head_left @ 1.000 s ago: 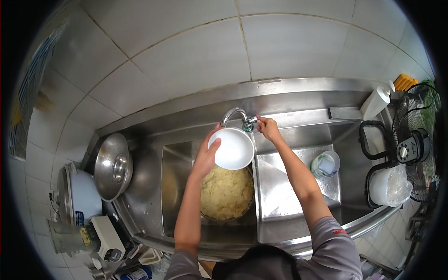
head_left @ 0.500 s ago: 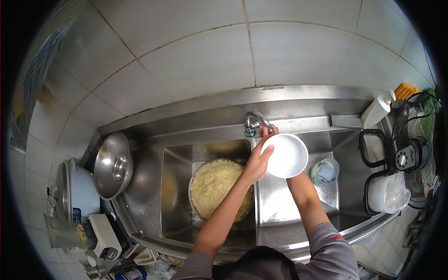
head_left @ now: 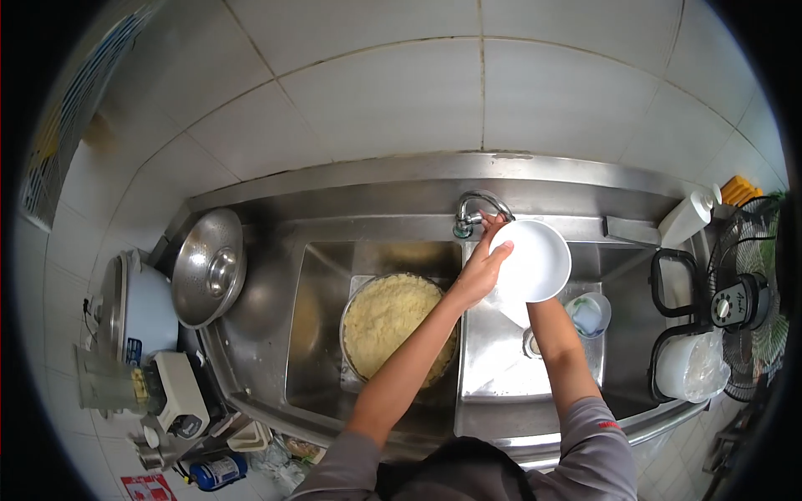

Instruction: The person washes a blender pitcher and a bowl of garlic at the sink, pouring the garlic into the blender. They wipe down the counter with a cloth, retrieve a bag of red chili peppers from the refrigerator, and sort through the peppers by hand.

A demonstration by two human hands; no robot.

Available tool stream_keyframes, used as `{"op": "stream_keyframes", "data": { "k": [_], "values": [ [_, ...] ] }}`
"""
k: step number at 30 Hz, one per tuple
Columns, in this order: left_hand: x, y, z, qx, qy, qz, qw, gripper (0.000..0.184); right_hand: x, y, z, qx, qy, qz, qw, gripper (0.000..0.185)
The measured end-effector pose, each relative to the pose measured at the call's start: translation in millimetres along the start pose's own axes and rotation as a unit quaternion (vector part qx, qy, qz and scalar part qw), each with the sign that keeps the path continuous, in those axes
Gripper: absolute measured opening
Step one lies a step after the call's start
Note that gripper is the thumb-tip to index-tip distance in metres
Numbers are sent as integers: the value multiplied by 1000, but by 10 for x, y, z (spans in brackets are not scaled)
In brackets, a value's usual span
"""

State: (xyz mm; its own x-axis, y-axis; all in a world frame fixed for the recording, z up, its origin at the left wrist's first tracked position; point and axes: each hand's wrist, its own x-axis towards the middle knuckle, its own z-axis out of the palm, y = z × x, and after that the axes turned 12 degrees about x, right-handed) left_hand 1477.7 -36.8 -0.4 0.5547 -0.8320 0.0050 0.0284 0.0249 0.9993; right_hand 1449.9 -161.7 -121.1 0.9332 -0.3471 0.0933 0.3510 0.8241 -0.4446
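Note:
A white bowl [head_left: 535,260] is held tilted above the right sink basin, just under the curved tap [head_left: 483,209]. My left hand [head_left: 480,271] grips its left rim, thumb on the edge. My right forearm [head_left: 558,351] reaches up to the bowl from below, but the bowl hides that hand and its fingers. A pale streak shows beneath the bowl; I cannot tell whether it is water. In the left basin [head_left: 313,334] stands a round pot heaped with pale yellow, crumbly food [head_left: 388,326], partly covered by my left arm.
A clear plastic cup [head_left: 589,314] sits in the right basin. A large metal lid [head_left: 209,269] leans at the left, near a rice cooker [head_left: 150,313] and a blender [head_left: 180,397]. To the right are a white bottle [head_left: 685,219], a fan [head_left: 739,301] and a bagged white container [head_left: 689,365].
The view has shifted, so the sink's drain now shows beside my right forearm. The bowl stays in my left hand by the tap, tilted slightly more.

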Motion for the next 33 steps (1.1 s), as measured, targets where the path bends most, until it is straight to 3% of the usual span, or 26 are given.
{"op": "stream_keyframes", "data": {
  "k": [3, 4, 5, 6, 11, 17, 23, 27, 30, 31, 33],
  "values": [
    [-205, -25, -70, -52, -8, -1, 999, 45, 252, 52, -54, -242, 80, 10, 967, 45],
    [-310, -49, -115, -63, -5, -18, 998, 45, 347, 5, -34, -443, 104, 42, 890, 41],
    [-436, -84, -165, -73, -4, -35, 997, 45, 437, -50, 26, -620, 118, 83, 771, 38],
    [-582, -125, -211, -83, -2, -53, 995, 45, 533, 29, -317, -574, 60, 48, 815, 37],
    [-1361, -376, -462, -51, 55, -91, 993, 44, 548, 31, -446, -631, 24, 33, 774, 38],
    [-1944, -532, -636, -105, 151, -181, 966, 41, 554, 51, -418, -627, 66, 24, 776, 35],
    [-2211, -585, -753, -59, 154, -142, 976, 42, 569, -25, -226, -621, 100, 90, 772, 35],
    [-2326, -519, -773, -65, 177, -140, 972, 41, 548, -31, -343, -682, 2, 3, 732, 37],
    [-2380, -549, -800, -61, 191, -142, 969, 40, 551, -33, -290, -719, -8, -19, 694, 39],
    [-2387, -570, -815, -57, 195, -140, 969, 40, 533, -32, -264, -686, 12, 2, 728, 38],
    [-2407, -570, -832, -56, 202, -136, 968, 39, 541, -30, -279, -691, 21, 1, 722, 38]
  ]
}}
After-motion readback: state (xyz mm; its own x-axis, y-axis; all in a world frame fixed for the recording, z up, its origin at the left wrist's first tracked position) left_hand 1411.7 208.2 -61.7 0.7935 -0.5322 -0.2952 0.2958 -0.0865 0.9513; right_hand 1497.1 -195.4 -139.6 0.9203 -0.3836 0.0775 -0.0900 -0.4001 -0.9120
